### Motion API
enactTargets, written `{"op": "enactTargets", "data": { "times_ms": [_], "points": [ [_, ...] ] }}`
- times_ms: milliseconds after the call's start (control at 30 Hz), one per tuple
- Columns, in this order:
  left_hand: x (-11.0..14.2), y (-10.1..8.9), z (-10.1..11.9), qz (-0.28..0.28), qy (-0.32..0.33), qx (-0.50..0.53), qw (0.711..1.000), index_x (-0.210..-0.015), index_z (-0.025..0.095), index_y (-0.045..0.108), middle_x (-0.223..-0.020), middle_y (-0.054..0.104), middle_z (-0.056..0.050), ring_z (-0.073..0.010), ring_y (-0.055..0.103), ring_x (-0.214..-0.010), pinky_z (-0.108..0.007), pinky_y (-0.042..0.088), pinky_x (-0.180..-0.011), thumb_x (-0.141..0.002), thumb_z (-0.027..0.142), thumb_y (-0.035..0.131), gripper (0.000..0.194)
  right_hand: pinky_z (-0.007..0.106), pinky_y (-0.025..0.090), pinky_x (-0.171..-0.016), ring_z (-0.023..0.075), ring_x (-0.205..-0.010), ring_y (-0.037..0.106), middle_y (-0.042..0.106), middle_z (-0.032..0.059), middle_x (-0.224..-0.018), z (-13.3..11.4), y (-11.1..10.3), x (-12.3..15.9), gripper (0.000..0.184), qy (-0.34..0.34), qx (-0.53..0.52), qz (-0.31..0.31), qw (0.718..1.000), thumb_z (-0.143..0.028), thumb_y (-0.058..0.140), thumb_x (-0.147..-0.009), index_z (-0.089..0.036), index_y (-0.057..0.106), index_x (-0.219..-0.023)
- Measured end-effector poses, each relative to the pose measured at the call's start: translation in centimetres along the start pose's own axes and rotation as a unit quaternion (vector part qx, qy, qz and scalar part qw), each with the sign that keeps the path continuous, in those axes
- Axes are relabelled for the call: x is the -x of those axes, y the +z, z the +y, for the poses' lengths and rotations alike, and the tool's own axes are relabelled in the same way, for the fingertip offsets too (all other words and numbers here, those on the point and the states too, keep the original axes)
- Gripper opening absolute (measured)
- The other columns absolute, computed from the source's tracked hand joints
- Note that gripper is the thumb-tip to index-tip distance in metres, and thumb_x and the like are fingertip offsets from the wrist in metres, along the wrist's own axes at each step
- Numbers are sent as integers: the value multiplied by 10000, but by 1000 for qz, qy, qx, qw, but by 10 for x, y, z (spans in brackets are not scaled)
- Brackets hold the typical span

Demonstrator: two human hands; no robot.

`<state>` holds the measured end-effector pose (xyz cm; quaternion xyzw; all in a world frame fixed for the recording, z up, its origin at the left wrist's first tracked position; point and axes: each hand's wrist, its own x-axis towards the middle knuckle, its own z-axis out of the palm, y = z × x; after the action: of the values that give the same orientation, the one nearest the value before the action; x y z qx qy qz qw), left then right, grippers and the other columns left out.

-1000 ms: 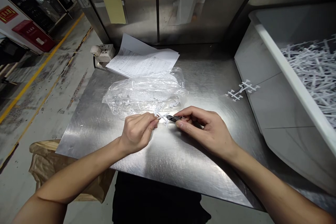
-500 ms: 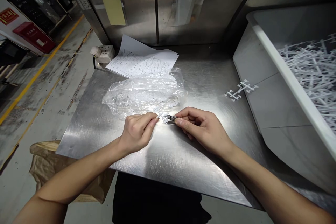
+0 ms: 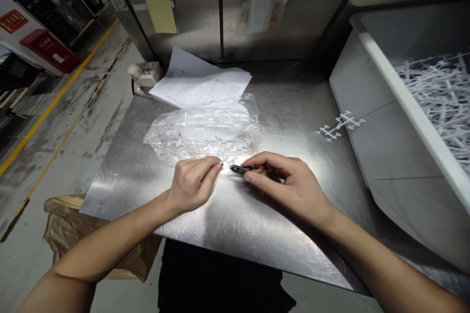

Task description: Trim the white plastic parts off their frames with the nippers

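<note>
Our left hand (image 3: pixel 193 184) curls into a loose fist, thumb and forefinger pinched together at the tips. Our right hand (image 3: pixel 290 183) lies opposite, fingers bent and closed in a pinch that points toward the left. Both bare forearms reach in from below, with the fingertips nearly meeting.

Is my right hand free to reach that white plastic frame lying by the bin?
Probably, once emptied: the right hand holds a small dark tool, but bare table lies between it and the frame.
</note>
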<state>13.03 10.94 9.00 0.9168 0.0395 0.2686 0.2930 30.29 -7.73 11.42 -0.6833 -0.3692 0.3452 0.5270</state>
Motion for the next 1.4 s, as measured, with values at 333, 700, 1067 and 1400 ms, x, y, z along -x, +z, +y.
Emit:
{"op": "enactTargets", "data": {
  "times_ms": [333, 700, 1067, 1400],
  "points": [
    [1, 2, 0, -5, -18, -12, 1000, -1002, 172, 718, -767, 744, 2, -103, 627, -584, -247, 420, -565, -1107, 203, 571, 183, 302, 424, -533, 157, -583, 574, 645, -1, -676, 6, 7, 0, 287, 25, -50, 4, 998, -497, 817, -968, -210, 830, -971],
    [2, -1, 1, -52, -114, 32, 992, -1010, 182, 756, -834, 789, -9, -125, 701, -679, -247, 467, -641, -1114, 271, 593, 213, 264, 412, -503, 124, -513, 544, 602, -31, -618, 7, 7, -5, 323, 44, -121, 34, 991, -514, 817, -955, -192, 802, -966],
    [-6, -3, -2, 103, 111, 2, 988, -995, 152, 732, -789, 794, -20, -114, 725, -637, -230, 515, -619, -1102, 200, 630, 156, 300, 505, -538, 160, -547, 612, 688, -5, -690, 20, 10, 0, 268, -56, 8, 139, 989, -461, 828, -946, -215, 820, -1053],
    [134, -107, 16, 221, -7, -252, 942, -1079, 193, 786, -855, 833, -47, -151, 764, -697, -267, 572, -686, -1025, 179, 682, 117, 333, 514, -603, 192, -635, 670, 750, 19, -747, 32, 12, -2, 327, -110, 101, 185, 971, -492, 857, -907, -209, 864, -1071]
  ]
}}
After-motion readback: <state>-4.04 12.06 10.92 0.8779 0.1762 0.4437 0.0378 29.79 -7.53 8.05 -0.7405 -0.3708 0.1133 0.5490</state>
